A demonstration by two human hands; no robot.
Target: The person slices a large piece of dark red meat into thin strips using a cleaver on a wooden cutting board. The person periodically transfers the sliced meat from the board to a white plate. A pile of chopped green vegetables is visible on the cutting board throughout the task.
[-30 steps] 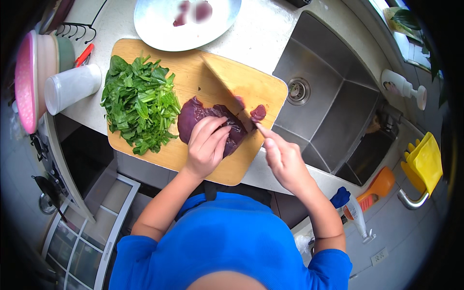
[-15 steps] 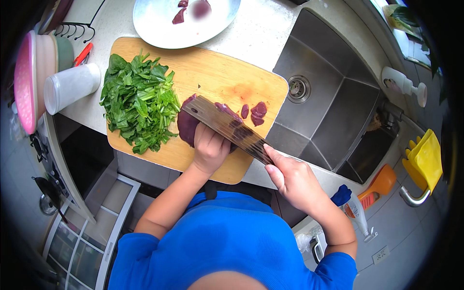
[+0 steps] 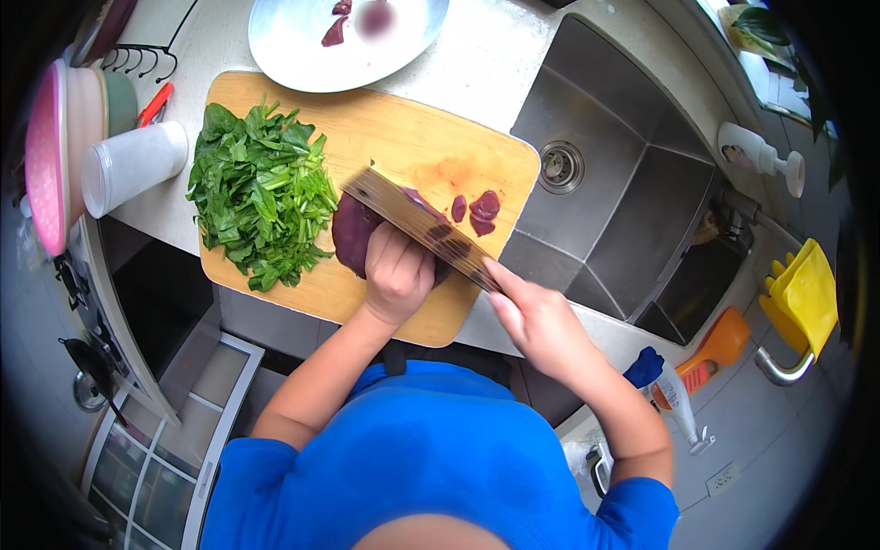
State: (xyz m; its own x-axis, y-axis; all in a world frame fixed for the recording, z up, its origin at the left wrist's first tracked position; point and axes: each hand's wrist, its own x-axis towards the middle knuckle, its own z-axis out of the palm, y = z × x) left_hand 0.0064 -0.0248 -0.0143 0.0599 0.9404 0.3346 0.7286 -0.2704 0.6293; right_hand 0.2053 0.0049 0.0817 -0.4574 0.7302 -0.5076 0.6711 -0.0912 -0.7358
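My right hand (image 3: 543, 323) grips the handle of a wide, dark-bladed cleaver (image 3: 417, 222). The blade slants across a large dark red piece of liver (image 3: 352, 236) on the wooden cutting board (image 3: 390, 133). Fingers curled, my left hand (image 3: 398, 275) presses the liver down close against the near side of the blade. Part of the liver is hidden under the hand and blade. To the right of the blade lie several small cut liver slices (image 3: 484, 209). A heap of chopped leafy greens (image 3: 261, 192) covers the board's left side.
Beyond the board stands a white plate (image 3: 307, 78) with a few liver pieces. A steel sink (image 3: 623, 220) borders the board on the right. On the left are a white plastic container (image 3: 137, 165) and a red-handled tool (image 3: 158, 103). Yellow gloves (image 3: 807, 293) hang at far right.
The cleaver and my right hand have moved slightly away from me and left. More of the liver shows on the near side of the blade. My left hand keeps its hold.
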